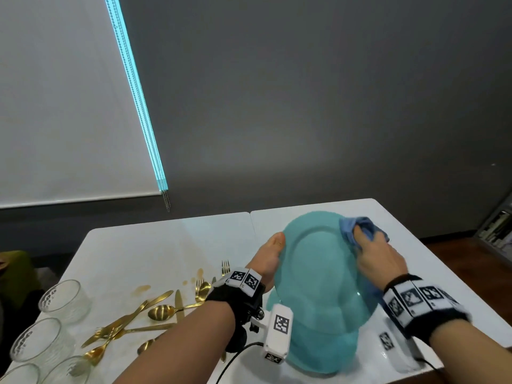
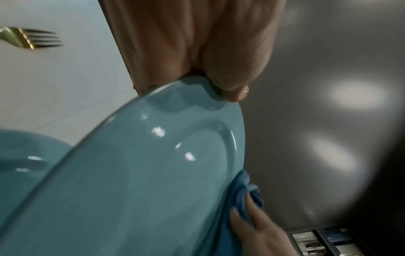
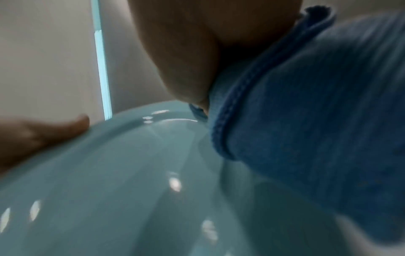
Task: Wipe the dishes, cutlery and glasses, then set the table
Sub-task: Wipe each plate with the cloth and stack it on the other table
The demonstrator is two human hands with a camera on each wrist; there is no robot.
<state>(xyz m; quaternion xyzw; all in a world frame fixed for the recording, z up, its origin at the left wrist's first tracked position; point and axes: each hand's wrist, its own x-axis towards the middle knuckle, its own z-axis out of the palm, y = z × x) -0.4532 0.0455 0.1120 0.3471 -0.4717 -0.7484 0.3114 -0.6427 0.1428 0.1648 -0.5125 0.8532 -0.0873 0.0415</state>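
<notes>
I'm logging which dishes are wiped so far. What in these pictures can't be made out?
- Stack under the held plate: head view, the plate and the left hand's wrist camera hide it; count unclear.
- Cloth contact: the right hand covers it; the right wrist view is blurred.
- Glasses: head view, cut off at the lower left edge.
- Cutlery: the left forearm hides part.
</notes>
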